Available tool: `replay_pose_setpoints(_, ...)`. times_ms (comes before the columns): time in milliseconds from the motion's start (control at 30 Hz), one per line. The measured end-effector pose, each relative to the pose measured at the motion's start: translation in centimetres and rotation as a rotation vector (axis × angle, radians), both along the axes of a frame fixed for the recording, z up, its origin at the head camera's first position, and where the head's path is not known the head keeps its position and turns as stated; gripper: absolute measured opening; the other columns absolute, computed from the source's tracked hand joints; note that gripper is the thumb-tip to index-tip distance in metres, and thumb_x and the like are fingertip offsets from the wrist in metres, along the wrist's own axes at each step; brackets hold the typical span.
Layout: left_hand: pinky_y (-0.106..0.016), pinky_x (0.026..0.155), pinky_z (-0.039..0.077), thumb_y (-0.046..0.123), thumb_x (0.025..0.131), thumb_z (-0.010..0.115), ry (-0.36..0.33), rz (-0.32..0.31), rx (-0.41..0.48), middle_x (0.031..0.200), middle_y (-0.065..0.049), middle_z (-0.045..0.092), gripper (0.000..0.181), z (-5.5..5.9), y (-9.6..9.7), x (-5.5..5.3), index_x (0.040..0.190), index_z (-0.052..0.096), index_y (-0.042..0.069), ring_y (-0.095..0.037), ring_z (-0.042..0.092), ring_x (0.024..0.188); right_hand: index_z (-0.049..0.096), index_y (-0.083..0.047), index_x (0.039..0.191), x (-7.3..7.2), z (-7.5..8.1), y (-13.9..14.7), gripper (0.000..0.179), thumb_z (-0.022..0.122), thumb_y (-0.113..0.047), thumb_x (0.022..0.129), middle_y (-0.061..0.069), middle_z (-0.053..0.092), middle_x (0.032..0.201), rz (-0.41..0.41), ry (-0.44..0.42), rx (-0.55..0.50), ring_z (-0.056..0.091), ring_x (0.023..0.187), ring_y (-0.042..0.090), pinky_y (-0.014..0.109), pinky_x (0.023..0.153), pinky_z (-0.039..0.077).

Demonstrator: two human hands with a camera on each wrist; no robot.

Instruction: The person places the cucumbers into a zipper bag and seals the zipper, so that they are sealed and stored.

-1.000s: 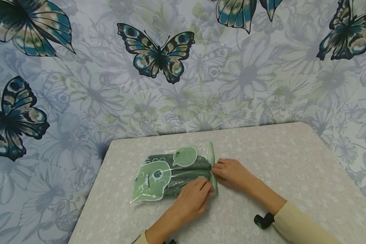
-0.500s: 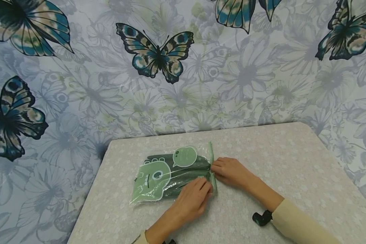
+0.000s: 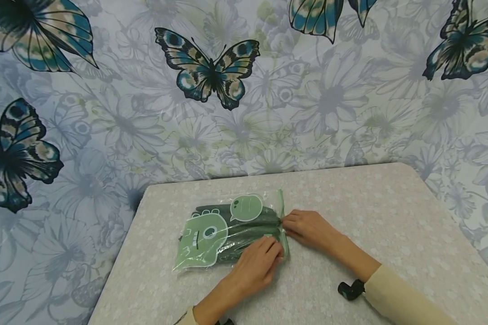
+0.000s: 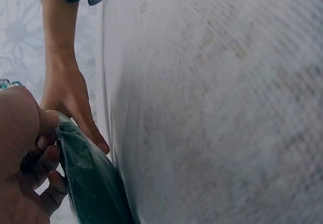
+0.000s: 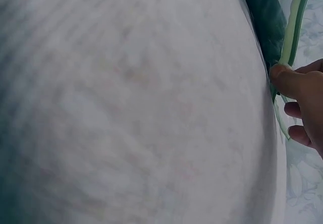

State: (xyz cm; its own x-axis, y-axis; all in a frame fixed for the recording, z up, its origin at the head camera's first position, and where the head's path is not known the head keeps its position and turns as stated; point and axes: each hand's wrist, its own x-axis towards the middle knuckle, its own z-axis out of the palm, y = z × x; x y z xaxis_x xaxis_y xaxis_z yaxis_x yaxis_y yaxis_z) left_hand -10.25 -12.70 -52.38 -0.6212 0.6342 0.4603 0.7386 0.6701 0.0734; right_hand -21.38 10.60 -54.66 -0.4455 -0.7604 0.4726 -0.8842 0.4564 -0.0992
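A clear plastic zip bag (image 3: pixel 205 241) with a green cartoon printed on it lies flat on the table. Dark green folded cloth (image 3: pixel 252 229) shows through the plastic. My left hand (image 3: pixel 257 264) pinches the bag's right end near its lower corner; the left wrist view shows the thumb and fingers of this left hand (image 4: pixel 25 148) at the plastic edge. Higher up the same end, my right hand (image 3: pixel 311 229) grips the green zip strip (image 3: pixel 281 203). In the right wrist view, thumb and finger of the right hand (image 5: pixel 305 90) pinch that strip (image 5: pixel 294 27).
The table (image 3: pixel 390 216) has a pale patterned cover and meets a wall (image 3: pixel 244 135) papered with flowers and butterflies. A small black device (image 3: pixel 351 290) sits at my right wrist, by the beige sleeve (image 3: pixel 398 293).
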Motion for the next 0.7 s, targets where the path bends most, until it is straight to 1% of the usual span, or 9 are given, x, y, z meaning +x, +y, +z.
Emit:
replay_pose_setpoints(67,-0.025,0.077,0.048,0.02,0.102,0.073,-0.012,0.003,-0.002,0.095,0.008,0.054,0.013,-0.01,0.01,0.02,0.102,0.06,0.02,-0.008,0.053,0.083,0.073,-0.022,0.097,-0.04,-0.16,-0.04,0.007,0.08,-0.023,0.097,-0.007,0.08,0.115,0.009,0.027,0.007,0.073,0.105,0.011,0.032,0.085,0.061)
replay_pose_setpoints(167,-0.025,0.077,0.048,0.02,0.103,0.072,-0.031,0.012,-0.005,0.095,0.008,0.054,0.012,0.0,0.03,0.07,0.103,0.06,0.02,-0.008,0.053,0.083,0.073,-0.022,0.097,-0.04,-0.24,-0.07,0.006,0.079,-0.023,0.098,-0.007,0.08,0.115,0.012,0.051,0.011,0.072,0.107,0.011,0.031,0.084,0.061)
replay_pose_setpoints(267,-0.026,0.077,0.049,0.021,0.104,0.071,-0.042,0.022,-0.013,0.095,0.008,0.055,0.011,0.0,0.01,0.14,0.103,0.06,0.02,-0.008,0.054,0.084,0.074,-0.023,0.099,-0.1,-0.34,-0.11,0.005,0.079,-0.023,0.098,-0.008,0.079,0.113,0.013,0.066,0.021,0.072,0.116,0.015,0.032,0.085,0.063)
replay_pose_setpoints(367,-0.026,0.079,0.049,0.023,0.106,0.067,-0.07,0.032,-0.022,0.096,0.008,0.055,0.008,0.06,-0.05,0.21,0.104,0.06,0.02,-0.008,0.054,0.085,0.075,-0.023,0.1,-0.14,-0.31,-0.11,0.005,0.079,-0.023,0.097,-0.008,0.079,0.114,0.016,0.076,0.041,0.069,0.131,0.022,0.036,0.095,0.063)
replay_pose_setpoints(467,-0.025,0.079,0.048,0.023,0.107,0.067,-0.074,0.032,-0.018,0.096,0.009,0.055,0.008,0.08,-0.1,0.19,0.104,0.06,0.021,-0.007,0.053,0.085,0.077,-0.024,0.103,-0.1,-0.13,-0.09,0.008,0.08,-0.022,0.097,-0.008,0.079,0.117,0.021,0.056,0.049,0.064,0.14,0.028,0.038,0.105,0.06)
replay_pose_setpoints(567,-0.025,0.078,0.048,0.021,0.104,0.07,-0.046,0.019,-0.002,0.095,0.009,0.054,0.01,0.05,-0.13,0.14,0.103,0.06,0.02,-0.007,0.053,0.084,0.075,-0.021,0.108,0.01,0.06,-0.14,0.013,0.081,-0.022,0.096,-0.004,0.078,0.122,0.025,0.022,0.05,0.065,0.139,0.027,0.04,0.109,0.058)
replay_pose_setpoints(700,-0.024,0.076,0.047,0.019,0.102,0.073,-0.014,0.002,0.019,0.095,0.009,0.054,0.013,-0.02,-0.17,0.09,0.102,0.06,0.02,-0.008,0.054,0.084,0.074,-0.018,0.112,0.21,0.29,-0.42,0.019,0.082,-0.019,0.095,0.0,0.076,0.123,0.041,0.004,0.045,0.07,0.126,0.022,0.042,0.104,0.059)
